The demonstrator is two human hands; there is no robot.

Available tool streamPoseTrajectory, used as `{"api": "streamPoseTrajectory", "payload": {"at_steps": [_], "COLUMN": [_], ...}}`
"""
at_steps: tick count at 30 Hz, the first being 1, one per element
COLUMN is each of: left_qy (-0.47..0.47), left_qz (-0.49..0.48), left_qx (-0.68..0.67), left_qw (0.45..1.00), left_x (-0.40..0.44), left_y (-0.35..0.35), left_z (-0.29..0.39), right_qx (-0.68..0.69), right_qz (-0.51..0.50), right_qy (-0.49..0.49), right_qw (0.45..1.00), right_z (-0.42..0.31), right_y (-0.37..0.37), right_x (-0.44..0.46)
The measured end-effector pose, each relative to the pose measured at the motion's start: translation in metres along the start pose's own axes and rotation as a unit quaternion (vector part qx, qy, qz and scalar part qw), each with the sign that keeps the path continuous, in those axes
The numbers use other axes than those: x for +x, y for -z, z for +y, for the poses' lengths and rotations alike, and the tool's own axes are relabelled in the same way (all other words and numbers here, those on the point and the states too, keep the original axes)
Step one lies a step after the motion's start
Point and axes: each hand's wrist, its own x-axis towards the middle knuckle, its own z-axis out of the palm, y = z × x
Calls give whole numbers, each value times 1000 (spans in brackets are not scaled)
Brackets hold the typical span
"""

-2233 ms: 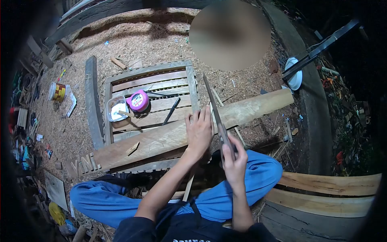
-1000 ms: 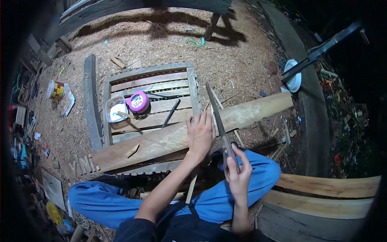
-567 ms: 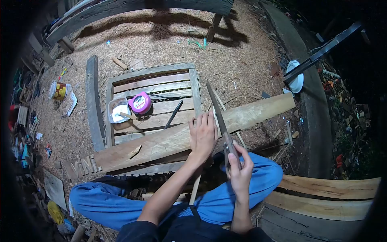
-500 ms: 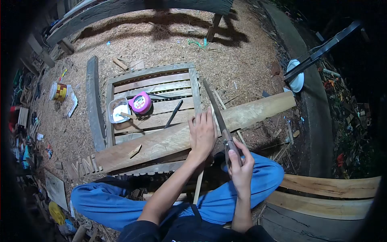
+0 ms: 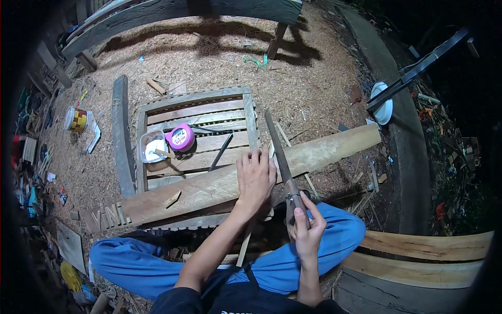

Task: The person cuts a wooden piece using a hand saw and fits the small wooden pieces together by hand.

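Observation:
A long wooden board (image 5: 209, 186) lies slantwise across a slatted wooden frame (image 5: 193, 96). My left hand (image 5: 254, 178) presses on the board, its fingers pointing away from me over a thin light strip (image 5: 272, 152). In my right hand (image 5: 307, 227) is the handle of a saw (image 5: 280, 152), whose narrow dark blade slants up and left across the board beside my left fingers. Small wood pieces (image 5: 111, 216) sit in a row at the board's left end, and a wood chip (image 5: 172, 199) rests near its middle.
On the slats are a pink tape measure (image 5: 181, 137), a plastic tub of white paste (image 5: 153, 147) and a black pen (image 5: 221, 152). A grey beam (image 5: 121, 136) lies left of them, near a yellow-and-red can (image 5: 76, 119). Planks (image 5: 423, 267) lie at the lower right.
The saw has slid back and forth along its length. My left hand has shifted slightly left. A blurred round area at the top in the oldest frame is gone; a bench leg shows there.

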Motion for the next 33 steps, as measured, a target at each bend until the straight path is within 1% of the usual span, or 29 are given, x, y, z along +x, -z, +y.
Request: {"api": "streamPoseTrajectory", "payload": {"at_steps": [2,4,8,11,13,14,16,21,25,27,30,32,33], "left_qy": [-2,0,5,-3,-39,-39,-32,-54,-57,-60,-70,-82,-71], "left_qz": [5,-21,-4,-12,2,5,-34,-18,-23,-29,-34,-38,-43], "left_qx": [-9,11,0,5,19,18,1,7,23,10,9,19,21], "left_qw": [1000,1000,1000,1000,999,999,999,998,998,998,997,996,996], "left_x": [-1,2,1,-3,-3,-2,-3,-11,-13,-13,-12,-13,-12], "left_y": [0,2,5,4,7,7,5,7,7,5,4,6,6], "left_z": [-2,-3,-1,0,1,0,-1,-5,-5,-6,-8,-5,-4], "right_qx": [-5,-11,-10,-3,-5,-16,-29,-34,-53,-86,-76,-77,-79], "right_qz": [0,3,-2,4,3,8,14,12,16,12,12,-2,-8], "right_qy": [-1,-1,8,1,1,8,17,-2,17,63,86,64,56], "right_qw": [1000,1000,1000,1000,1000,1000,999,999,998,994,993,995,995], "right_z": [0,2,6,1,1,3,3,-2,8,17,18,6,3], "right_y": [-1,-2,-6,-9,-12,-12,-10,-4,-6,-7,-19,-36,-36], "right_x": [0,-1,-4,-10,-12,-12,-16,-25,-25,-22,0,32,34]}}
